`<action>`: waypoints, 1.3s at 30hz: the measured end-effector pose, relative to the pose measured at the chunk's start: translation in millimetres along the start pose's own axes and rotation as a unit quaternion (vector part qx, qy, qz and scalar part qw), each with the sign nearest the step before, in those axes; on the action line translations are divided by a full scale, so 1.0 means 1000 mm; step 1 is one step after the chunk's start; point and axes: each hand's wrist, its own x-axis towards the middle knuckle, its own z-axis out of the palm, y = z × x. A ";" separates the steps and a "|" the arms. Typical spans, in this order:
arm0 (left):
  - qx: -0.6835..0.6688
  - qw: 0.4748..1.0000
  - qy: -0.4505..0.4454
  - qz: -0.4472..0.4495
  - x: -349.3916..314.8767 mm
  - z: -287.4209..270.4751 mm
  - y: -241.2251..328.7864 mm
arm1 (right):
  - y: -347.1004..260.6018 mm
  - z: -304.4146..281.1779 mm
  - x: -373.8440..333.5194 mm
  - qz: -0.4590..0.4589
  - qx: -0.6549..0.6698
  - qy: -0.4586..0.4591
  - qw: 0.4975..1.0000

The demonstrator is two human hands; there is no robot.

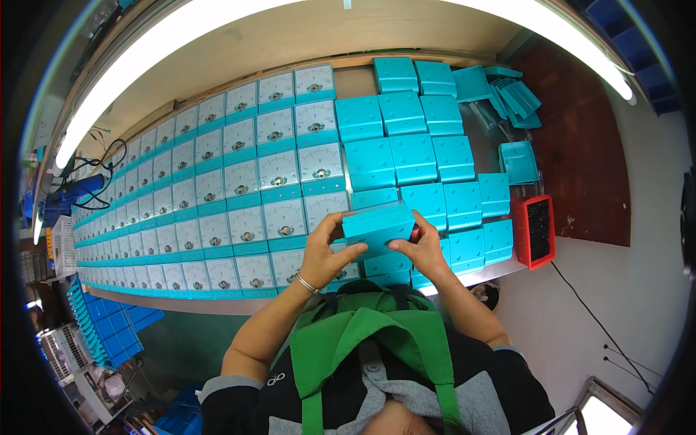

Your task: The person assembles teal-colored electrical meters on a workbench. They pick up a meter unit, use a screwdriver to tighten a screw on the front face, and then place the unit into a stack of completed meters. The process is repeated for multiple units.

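Observation:
Between my two hands is a turquoise meter case, raised above the table and tilted, with its plain back or underside toward me. My left hand grips its left side, thumb on the near face. On the right side, my right hand holds it the same way, and a bit of something red shows by its fingers. Rows of analog panel meters with white dials stand to the left of my hands. Beyond and to the right lie several turquoise cases with plain sides up. The held case's far side is hidden.
A red bin with small black parts stands at the table's right end. Loose turquoise shells are piled at the far right, near an open turquoise case. A blue tool and black cables lie at the far left.

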 end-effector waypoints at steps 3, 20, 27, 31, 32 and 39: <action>0.113 0.990 -0.014 0.081 0.003 -0.006 0.003 | 0.007 -0.004 0.001 0.011 -0.015 -0.023 1.000; -0.228 0.956 -0.148 -0.110 0.028 0.012 0.015 | 0.018 0.031 -0.009 0.246 0.665 -0.274 0.650; -0.227 0.961 -0.104 -0.118 0.029 0.011 0.029 | 0.027 0.027 -0.011 0.266 0.617 -0.262 0.692; -0.244 0.956 -0.099 -0.132 0.029 0.008 0.026 | 0.028 0.030 -0.010 0.265 0.606 -0.260 0.703; -0.246 0.955 -0.102 -0.131 0.029 0.006 0.025 | 0.024 0.031 -0.010 0.273 0.602 -0.255 0.706; -0.230 0.961 -0.101 -0.117 0.030 0.005 0.011 | 0.031 0.029 -0.014 0.244 0.557 -0.246 0.755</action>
